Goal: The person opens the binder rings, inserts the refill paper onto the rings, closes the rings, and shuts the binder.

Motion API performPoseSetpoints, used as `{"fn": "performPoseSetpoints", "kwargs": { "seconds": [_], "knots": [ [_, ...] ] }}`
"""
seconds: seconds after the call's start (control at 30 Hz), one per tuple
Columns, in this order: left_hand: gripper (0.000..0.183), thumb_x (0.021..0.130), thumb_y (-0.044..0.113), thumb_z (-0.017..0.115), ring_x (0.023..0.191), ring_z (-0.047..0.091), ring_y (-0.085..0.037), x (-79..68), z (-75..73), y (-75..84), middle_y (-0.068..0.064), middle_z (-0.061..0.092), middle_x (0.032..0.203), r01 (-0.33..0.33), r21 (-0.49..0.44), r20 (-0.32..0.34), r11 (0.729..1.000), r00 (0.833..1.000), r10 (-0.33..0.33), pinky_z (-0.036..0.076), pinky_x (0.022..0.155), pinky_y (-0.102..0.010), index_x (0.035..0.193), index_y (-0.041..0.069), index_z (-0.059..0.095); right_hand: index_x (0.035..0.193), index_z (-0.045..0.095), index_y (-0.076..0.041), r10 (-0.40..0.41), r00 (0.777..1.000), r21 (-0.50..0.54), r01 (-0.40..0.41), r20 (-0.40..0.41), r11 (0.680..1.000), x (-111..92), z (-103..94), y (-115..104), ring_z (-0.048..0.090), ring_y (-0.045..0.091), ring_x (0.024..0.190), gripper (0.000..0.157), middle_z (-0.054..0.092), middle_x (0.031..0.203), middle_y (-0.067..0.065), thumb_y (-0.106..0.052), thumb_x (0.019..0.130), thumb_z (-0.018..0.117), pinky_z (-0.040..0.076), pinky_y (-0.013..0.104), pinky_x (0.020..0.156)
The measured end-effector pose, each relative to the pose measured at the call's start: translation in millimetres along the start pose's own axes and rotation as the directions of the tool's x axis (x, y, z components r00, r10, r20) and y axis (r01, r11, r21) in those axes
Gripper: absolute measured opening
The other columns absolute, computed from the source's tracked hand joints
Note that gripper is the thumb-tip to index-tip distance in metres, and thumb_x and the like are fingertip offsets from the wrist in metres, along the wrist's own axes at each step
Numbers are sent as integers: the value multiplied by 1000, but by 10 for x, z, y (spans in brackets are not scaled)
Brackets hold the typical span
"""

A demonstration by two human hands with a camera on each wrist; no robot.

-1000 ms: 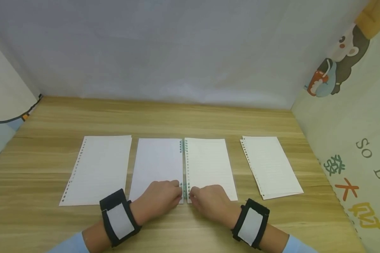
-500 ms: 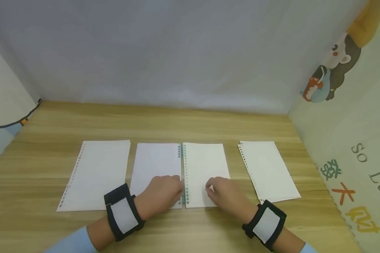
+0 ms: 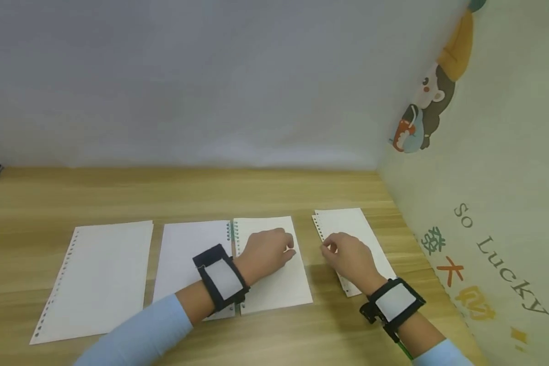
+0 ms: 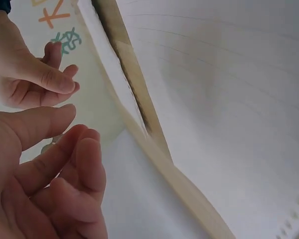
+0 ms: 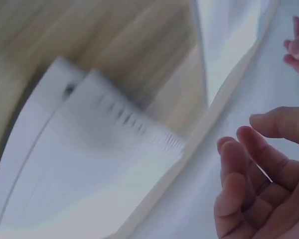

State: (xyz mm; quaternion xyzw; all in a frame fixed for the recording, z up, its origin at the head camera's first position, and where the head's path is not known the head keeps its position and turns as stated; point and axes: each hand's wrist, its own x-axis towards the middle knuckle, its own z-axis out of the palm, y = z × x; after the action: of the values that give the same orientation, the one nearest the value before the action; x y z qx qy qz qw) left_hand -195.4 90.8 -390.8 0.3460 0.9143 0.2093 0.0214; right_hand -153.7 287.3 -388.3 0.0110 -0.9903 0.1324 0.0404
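Observation:
An open notebook with loose-leaf pages (image 3: 274,292) and a green ring spine (image 3: 233,239) lies in the middle. Over its right page hovers my left hand (image 3: 266,254), fingers loosely bent and holding nothing; the left wrist view shows a gap between its thumb and fingertips (image 4: 87,142). My right hand (image 3: 351,259) is above the punched loose sheets (image 3: 347,221) on the right, fingers loosely curled and holding nothing. In the right wrist view these sheets (image 5: 89,164) are apart from the hand (image 5: 264,174). The left hand and sleeve hide part of the notebook.
A larger punched sheet stack (image 3: 96,279) lies on the left of the wooden table (image 3: 187,190). A grey-white wall (image 3: 187,91) stands behind, and a wall with cartoon and lettering (image 3: 476,178) closes off the right side.
Both hands have left the ring spine and moved right, the right hand first, to above the loose sheets. The left hand is now over the right page. The head view has turned right.

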Motion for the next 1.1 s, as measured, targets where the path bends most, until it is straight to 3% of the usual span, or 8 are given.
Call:
{"fn": "performPoseSetpoints", "kwargs": {
  "seconds": [0.1, 0.2, 0.3, 0.43, 0.6, 0.7, 0.9, 1.1],
  "knots": [
    [21, 90, 22, 63, 73, 66, -18, 211, 104, 105, -8, 76, 90, -5, -31, 12, 1000, 1000, 5, 58, 61, -37, 96, 7, 76, 91, 73, 0, 81, 997, 28, -80, -19, 996, 41, -86, 289, 58, 21, 65, 20, 71, 81, 15, -17, 86, 64, 51, 38, 55],
    [21, 90, 21, 63, 65, 63, -15, 344, 181, 144, -9, 77, 89, 10, -65, 22, 998, 1000, -9, 56, 57, -34, 94, 6, 76, 96, 72, 4, 172, 985, 62, -172, 12, 983, 81, -130, 513, 62, 29, 76, 24, 72, 90, 22, -16, 88, 61, 54, 47, 66],
    [21, 90, 17, 61, 52, 52, -10, 470, 238, 177, -6, 74, 72, 15, -78, 22, 997, 1000, -13, 46, 46, -25, 82, 5, 77, 100, 70, 8, 242, 969, 72, -244, 46, 967, 102, -155, 720, 63, 34, 82, 28, 71, 96, 28, -15, 90, 58, 54, 52, 72],
    [26, 88, 11, 59, 45, 38, -8, 639, 295, 217, 0, 55, 52, 15, -73, 25, 997, 1000, -14, 30, 41, -22, 65, 6, 70, 103, 69, 12, 295, 953, 66, -299, 64, 952, 131, -156, 944, 63, 39, 89, 30, 70, 103, 32, -13, 91, 56, 53, 54, 77],
    [19, 87, 12, 62, 50, 47, -11, 859, 373, 262, -5, 72, 65, 32, -38, 43, 999, 999, -30, 45, 47, -29, 74, 6, 74, 105, 68, 13, 344, 936, 39, -347, 69, 937, 170, -159, 1109, 63, 42, 94, 31, 70, 107, 33, -11, 91, 55, 53, 56, 81],
    [18, 86, 15, 65, 50, 48, -12, 933, 412, 300, -5, 72, 65, 44, -8, 51, 999, 998, -43, 47, 47, -29, 72, 6, 73, 105, 69, 12, 378, 923, 36, -381, 66, 924, 188, -154, 1167, 64, 41, 94, 31, 70, 108, 32, -12, 91, 55, 53, 55, 82],
    [25, 85, 10, 62, 45, 40, -13, 1009, 460, 351, 0, 48, 51, 45, 51, 58, 998, 997, -48, 34, 41, -27, 60, 6, 63, 103, 71, 9, 452, 890, 81, -456, 69, 886, 200, -110, 1251, 63, 38, 93, 29, 71, 108, 29, -11, 91, 53, 52, 54, 81],
    [20, 82, 11, 64, 46, 40, -14, 1012, 528, 318, 0, 46, 52, 61, 47, 52, 997, 997, -63, 34, 40, -29, 63, 5, 64, 103, 72, 9, 460, 885, 66, -464, 73, 883, 200, -37, 1266, 63, 41, 100, 29, 70, 111, 30, -11, 91, 54, 51, 56, 88]
  ]
}}
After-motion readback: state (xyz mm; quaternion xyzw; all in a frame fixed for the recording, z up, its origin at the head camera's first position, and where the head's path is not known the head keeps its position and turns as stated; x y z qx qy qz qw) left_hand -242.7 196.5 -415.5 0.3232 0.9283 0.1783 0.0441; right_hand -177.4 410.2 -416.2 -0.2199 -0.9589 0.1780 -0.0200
